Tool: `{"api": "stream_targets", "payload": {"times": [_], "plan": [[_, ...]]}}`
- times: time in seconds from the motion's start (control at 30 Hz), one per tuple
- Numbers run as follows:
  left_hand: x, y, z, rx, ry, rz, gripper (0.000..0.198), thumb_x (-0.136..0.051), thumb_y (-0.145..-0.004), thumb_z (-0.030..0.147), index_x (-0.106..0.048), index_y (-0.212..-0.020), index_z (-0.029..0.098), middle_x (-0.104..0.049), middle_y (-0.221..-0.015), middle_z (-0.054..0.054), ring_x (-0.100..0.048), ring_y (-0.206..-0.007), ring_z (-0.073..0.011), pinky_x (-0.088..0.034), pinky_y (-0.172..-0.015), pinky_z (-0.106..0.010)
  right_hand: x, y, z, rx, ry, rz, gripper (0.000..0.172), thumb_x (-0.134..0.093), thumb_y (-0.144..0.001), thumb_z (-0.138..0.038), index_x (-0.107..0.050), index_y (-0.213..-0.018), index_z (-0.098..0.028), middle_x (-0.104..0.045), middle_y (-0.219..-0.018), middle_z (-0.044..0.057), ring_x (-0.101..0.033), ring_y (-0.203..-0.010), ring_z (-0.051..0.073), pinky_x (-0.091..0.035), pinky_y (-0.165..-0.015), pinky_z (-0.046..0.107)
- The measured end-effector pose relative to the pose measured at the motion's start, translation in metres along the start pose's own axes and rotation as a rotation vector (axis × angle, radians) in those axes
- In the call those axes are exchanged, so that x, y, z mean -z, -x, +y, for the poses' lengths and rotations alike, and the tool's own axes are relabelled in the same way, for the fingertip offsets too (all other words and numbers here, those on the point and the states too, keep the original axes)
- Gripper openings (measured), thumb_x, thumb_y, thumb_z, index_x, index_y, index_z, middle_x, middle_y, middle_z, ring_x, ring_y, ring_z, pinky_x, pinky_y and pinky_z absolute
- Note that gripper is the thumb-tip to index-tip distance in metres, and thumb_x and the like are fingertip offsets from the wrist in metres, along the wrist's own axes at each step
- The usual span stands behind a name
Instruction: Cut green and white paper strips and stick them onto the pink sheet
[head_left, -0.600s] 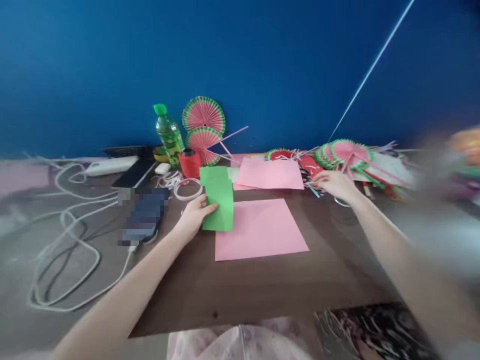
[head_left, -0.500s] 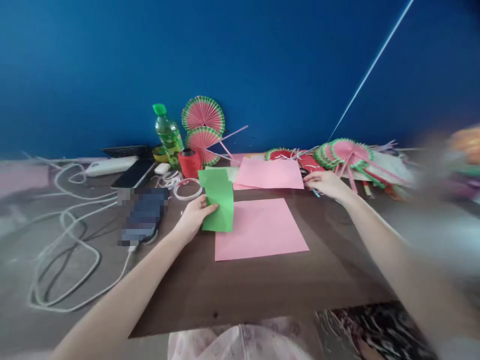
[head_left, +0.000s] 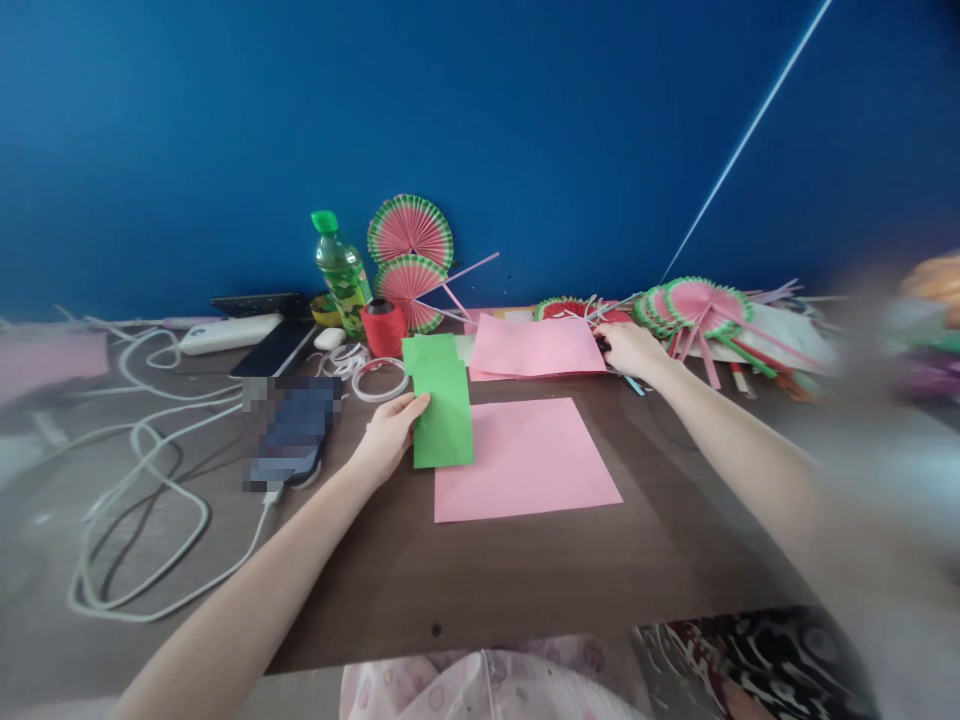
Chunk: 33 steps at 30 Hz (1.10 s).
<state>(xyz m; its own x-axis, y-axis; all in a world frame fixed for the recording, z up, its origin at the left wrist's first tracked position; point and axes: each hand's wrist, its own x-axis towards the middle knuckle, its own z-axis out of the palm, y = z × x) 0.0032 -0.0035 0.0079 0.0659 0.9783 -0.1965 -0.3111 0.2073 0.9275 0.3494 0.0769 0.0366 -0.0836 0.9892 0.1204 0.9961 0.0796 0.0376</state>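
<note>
Bright green rectangular paper (head_left: 444, 415), its stepped outline suggesting more than one piece, is at the centre of the frame, slightly left. The left hand (head_left: 386, 437) has it pinched at its left edge, thumb on the upper face and the other fingers largely hidden beneath; this edge hold presumably keeps the paper flat and its face unobstructed. Its lower right part overlaps the left edge of a flat pink rectangular paper sheet (head_left: 536, 465); whether the two touch cannot be determined. The pink sheet lies squarely before the person on the dark brown tabletop (head_left: 540, 580), probably for easy reach by both hands. Right of centre, the right hand (head_left: 636, 352) is extended, fingers curled at a small black item (head_left: 603, 343); whether they are closed on it cannot be told. Immediately left of that item lie further loose pink paper sheets (head_left: 536, 348). Round pleated pink-and-green paper fans (head_left: 701, 305) lie at centre right; similar upright fans (head_left: 410, 235) stand against the blue wall (head_left: 525, 130), apparently using it as support.
</note>
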Motion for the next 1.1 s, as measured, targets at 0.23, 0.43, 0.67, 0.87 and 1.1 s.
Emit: {"api": "stream_targets", "payload": {"times": [0.23, 0.43, 0.67, 0.87, 1.1], "plan": [[-0.002, 0.004, 0.002, 0.013, -0.046, 0.026, 0.014, -0.067, -0.067, 0.026, -0.064, -0.069, 0.012, -0.067, -0.064, -0.004, -0.061, -0.055, -0.0122, -0.050, -0.051, -0.021, 0.048, 0.015, -0.002, -0.306, 0.117, 0.038, 0.023, -0.054, -0.070, -0.006, -0.065, -0.090, -0.012, -0.061, -0.098, 0.020, -0.058, -0.093, 0.035, -0.045, -0.071, 0.046], [-0.002, 0.001, 0.000, -0.094, 0.015, 0.010, 0.016, -0.066, -0.065, 0.021, -0.064, -0.080, 0.015, -0.069, -0.075, -0.003, -0.063, -0.062, -0.0138, -0.051, -0.056, -0.023, 0.058, 0.024, -0.002, -0.322, -0.086, 0.293, 0.037, -0.044, -0.081, -0.015, -0.050, -0.117, -0.012, -0.047, -0.115, 0.024, -0.057, -0.095, 0.033, -0.045, -0.074, 0.047], [-0.008, -0.010, -0.001, -0.142, 0.064, 0.114, 0.016, -0.064, -0.063, 0.015, -0.059, -0.078, 0.015, -0.067, -0.069, -0.002, -0.061, -0.058, -0.0119, -0.049, -0.054, -0.022, 0.015, 0.041, -0.078, 0.162, -1.021, -0.065, 0.039, -0.060, -0.072, -0.042, -0.046, -0.100, -0.018, -0.053, -0.083, 0.003, -0.054, -0.064, 0.013, -0.045, -0.054, 0.027], [-0.021, -0.040, 0.002, -0.267, 0.197, 0.198, 0.015, -0.063, -0.062, 0.013, -0.054, -0.074, 0.016, -0.064, -0.069, 0.001, -0.060, -0.057, -0.0102, -0.049, -0.056, -0.022, -0.002, 0.059, -0.122, 0.314, -1.362, -0.291, 0.032, -0.052, -0.078, -0.048, -0.045, -0.089, -0.018, -0.048, -0.074, -0.003, -0.043, -0.051, 0.005, -0.038, -0.047, 0.022], [-0.011, -0.052, 0.009, -0.250, 0.304, 0.224, 0.013, -0.059, -0.069, 0.010, -0.048, -0.069, 0.018, -0.062, -0.067, 0.005, -0.060, -0.060, -0.0062, -0.049, -0.065, -0.019, -0.002, 0.055, -0.123, 0.255, -1.379, -0.382, 0.024, -0.054, -0.079, -0.038, -0.049, -0.088, -0.016, -0.050, -0.076, -0.001, -0.040, -0.050, 0.004, -0.033, -0.042, 0.019]]}}
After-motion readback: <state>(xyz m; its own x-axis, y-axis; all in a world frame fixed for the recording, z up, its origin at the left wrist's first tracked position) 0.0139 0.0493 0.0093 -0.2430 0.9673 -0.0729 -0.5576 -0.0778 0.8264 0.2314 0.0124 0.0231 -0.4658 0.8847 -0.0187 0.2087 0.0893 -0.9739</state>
